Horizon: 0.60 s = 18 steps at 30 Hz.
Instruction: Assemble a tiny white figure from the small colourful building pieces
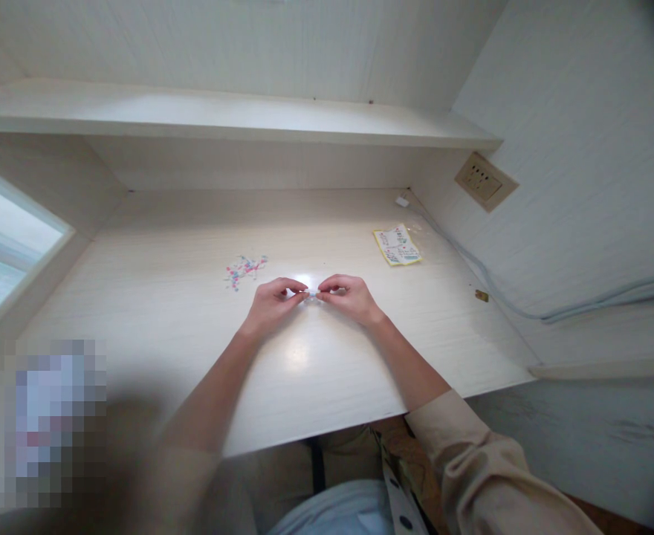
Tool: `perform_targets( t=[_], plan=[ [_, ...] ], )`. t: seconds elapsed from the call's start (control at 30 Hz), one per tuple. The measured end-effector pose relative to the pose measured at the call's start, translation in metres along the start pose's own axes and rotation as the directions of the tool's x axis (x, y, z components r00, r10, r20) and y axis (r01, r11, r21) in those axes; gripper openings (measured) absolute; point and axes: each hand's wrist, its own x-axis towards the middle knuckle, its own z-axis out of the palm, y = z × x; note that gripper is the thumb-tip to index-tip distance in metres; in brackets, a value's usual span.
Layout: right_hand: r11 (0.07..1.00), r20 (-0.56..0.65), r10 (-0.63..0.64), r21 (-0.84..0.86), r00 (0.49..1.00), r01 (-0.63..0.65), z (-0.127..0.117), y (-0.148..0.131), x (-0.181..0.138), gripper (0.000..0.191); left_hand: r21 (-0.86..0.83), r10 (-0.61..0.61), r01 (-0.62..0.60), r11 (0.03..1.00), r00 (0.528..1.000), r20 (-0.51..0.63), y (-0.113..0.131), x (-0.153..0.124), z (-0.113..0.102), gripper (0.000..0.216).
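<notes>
**Looks early: one piece in hand, rest loose**

Left hand (271,301) and right hand (349,297) meet at the fingertips, both pinched on a small pale piece (311,294) just over the tabletop (193,349); too small to identify. Beyond left, coloured bits (243,269) lie scattered. Farther right, a flat packet (397,246).

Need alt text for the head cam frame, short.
The left hand and right hand pinch a tiny pale piece between them over a white desk. Scattered pink and blue bits lie just beyond the left hand; a yellow-edged packet lies farther right, near a grey cable.
</notes>
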Motion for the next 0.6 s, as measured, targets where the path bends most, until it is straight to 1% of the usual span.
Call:
perform_targets(
  t=[0.23, 0.6],
  plan=[
    [1.0, -0.008, 0.014, 0.001, 1.0, -0.014, 0.0004, 0.0006, 0.0, 0.014, -0.009, 0.011, -0.011, 1.0, 1.0, -0.011, -0.0026, -0.0003, 0.0012, 0.011],
    [1.0, -0.012, 0.016, -0.022, 1.0, -0.016, 0.0002, 0.002, -0.0002, 0.016, 0.005, 0.014, -0.014, 1.0, 1.0, 0.007, -0.004, 0.0002, 0.0006, 0.011]
  ],
)
